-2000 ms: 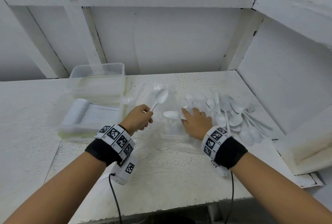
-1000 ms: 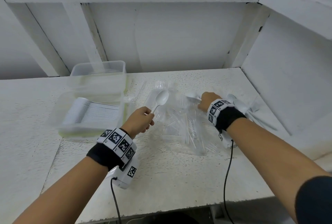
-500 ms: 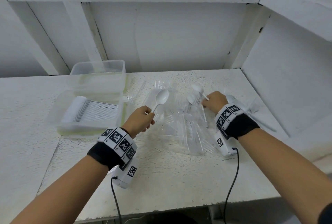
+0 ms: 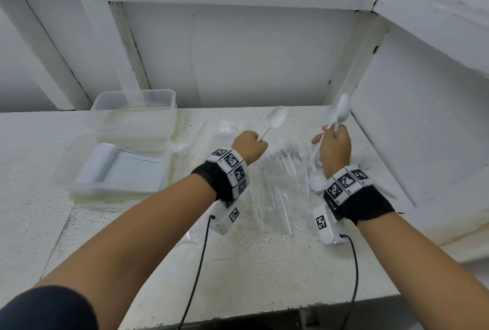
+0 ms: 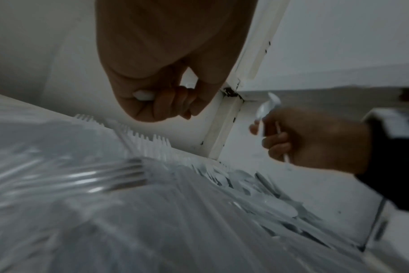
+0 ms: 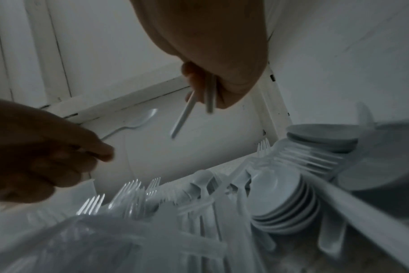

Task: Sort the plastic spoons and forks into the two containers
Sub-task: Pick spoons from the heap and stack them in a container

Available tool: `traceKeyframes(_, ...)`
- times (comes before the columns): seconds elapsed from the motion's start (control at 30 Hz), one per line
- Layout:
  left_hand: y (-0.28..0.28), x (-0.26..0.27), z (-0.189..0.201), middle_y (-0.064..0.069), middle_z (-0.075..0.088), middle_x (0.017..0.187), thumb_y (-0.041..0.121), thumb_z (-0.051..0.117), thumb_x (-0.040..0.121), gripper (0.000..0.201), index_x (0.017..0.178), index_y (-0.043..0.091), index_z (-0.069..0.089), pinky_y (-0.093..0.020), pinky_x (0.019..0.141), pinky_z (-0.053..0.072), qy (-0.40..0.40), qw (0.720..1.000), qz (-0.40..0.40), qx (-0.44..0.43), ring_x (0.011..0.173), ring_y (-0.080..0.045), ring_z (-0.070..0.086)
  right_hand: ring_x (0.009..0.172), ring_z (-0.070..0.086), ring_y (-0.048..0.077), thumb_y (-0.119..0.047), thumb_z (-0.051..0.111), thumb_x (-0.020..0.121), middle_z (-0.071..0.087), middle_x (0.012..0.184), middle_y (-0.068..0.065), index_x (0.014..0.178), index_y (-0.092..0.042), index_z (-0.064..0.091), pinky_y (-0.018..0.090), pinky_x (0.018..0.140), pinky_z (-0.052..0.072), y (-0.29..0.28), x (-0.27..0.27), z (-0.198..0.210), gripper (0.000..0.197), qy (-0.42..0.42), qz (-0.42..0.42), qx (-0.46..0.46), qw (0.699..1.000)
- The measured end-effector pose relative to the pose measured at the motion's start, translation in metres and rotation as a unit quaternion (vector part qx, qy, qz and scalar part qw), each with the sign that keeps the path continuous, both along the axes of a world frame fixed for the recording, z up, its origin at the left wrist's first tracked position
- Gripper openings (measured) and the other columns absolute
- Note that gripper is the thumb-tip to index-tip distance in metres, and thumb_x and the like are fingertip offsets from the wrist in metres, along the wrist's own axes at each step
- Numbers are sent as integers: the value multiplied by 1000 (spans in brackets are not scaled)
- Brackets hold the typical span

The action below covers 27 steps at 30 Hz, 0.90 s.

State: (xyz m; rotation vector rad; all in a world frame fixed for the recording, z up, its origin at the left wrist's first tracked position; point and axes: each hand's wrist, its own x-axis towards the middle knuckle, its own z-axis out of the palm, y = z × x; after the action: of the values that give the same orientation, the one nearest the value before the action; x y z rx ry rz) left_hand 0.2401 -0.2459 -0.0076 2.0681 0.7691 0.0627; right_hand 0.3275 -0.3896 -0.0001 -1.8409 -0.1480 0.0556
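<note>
White spoons (image 4: 341, 112) — clear forks (image 4: 275, 202) — black-and-white checkered wristbands (image 4: 346, 184).

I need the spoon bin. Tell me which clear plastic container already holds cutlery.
The nearer clear plastic container, on the table's left: a neat row of white cutlery fills it. The farther container behind it looks empty.

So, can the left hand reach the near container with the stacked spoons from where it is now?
Probably yes. The left hand, gripping one white spoon, hangs just right of the near container, whose top is open, and nothing stands between them.
</note>
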Motion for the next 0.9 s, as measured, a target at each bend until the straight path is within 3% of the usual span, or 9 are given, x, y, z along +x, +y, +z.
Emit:
traceKeyframes(0.07, -5, 19, -3, 0, 37, 57, 11, 48, 89, 33, 58, 14, 39, -21, 47, 26, 35, 999, -23, 27, 50, -12, 34, 59, 47, 11, -17, 35, 96, 53, 64, 0, 95, -11, 53, 26, 61, 37, -6, 1, 1, 19, 26, -9, -6, 1000)
traceKeyframes(0.27, -25, 56, -17, -2, 45, 62, 33, 51, 93, 37, 64, 9, 47, -22, 50, 33, 116, 985, -103, 76, 55, -17, 42, 54, 42, 13, -17, 32, 97, 46, 63, 1, 93, -13, 52, 25, 50, 34, -21, 2, -8, 21, 89, 47, -23, 995)
traceKeyframes(0.37, -33, 64, -24, 1, 40, 61, 29, 50, 94, 29, 75, 8, 48, -21, 47, 29, 122, 976, -139, 117, 65, -20, 47, 47, 34, 12, -23, 32, 99, 40, 61, 2, 89, -18, 49, 18, 40, 27, -27, 2, -13, 20, 132, 68, -19, 989)
traceKeyframes(0.43, -37, 67, -27, 2, 41, 63, 29, 51, 94, 22, 87, 8, 50, -21, 51, 33, 124, 969, -164, 136, 75, -18, 50, 45, 29, 10, -24, 34, 99, 38, 61, 1, 87, -19, 50, 14, 34, 22, -30, 2, -16, 21, 145, 82, -33, 985)
traceKeyframes(0.53, -40, 70, -30, -1, 49, 71, 26, 51, 93, 20, 94, 7, 56, -25, 60, 40, 151, 958, -183, 158, 78, -19, 52, 44, 27, 9, -22, 38, 97, 36, 60, 0, 90, -17, 53, 13, 32, 20, -34, 1, -19, 17, 154, 102, -43, 982)
traceKeyframes(0.6, -40, 70, -29, -2, 50, 73, 21, 53, 92, 15, 85, 8, 57, -26, 67, 40, 166, 958, -175, 158, 79, -18, 51, 45, 26, 10, -22, 40, 96, 35, 60, -1, 87, -17, 53, 14, 32, 20, -35, 0, -19, 16, 154, 109, -46, 981)
traceKeyframes(0.7, -34, 67, -25, -3, 46, 68, 24, 53, 91, 29, 68, 12, 41, -27, 69, 39, 153, 973, -136, 104, 78, -21, 50, 44, 28, 10, -23, 46, 94, 36, 59, -1, 90, -13, 52, 17, 33, 23, -37, 0, -17, 12, 133, 113, -57, 983)
traceKeyframes(0.8, -23, 63, -15, -7, 54, 76, 28, 48, 92, 28, 75, 6, 50, -25, 65, 41, 124, 990, -71, 17, 71, -23, 52, 47, 34, 13, -20, 49, 93, 39, 59, 2, 90, -8, 55, 22, 41, 30, -35, 6, -14, 13, 102, 117, -89, 984)
traceKeyframes(0.9, -8, 53, 0, -5, 50, 76, 20, 41, 95, 19, 96, 4, 51, -21, 50, 35, 48, 996, 6, -74, 57, -14, 43, 49, 35, 14, -15, 48, 91, 39, 59, 4, 90, -6, 57, 21, 42, 29, -24, 11, -9, 12, 112, 147, -105, 977)
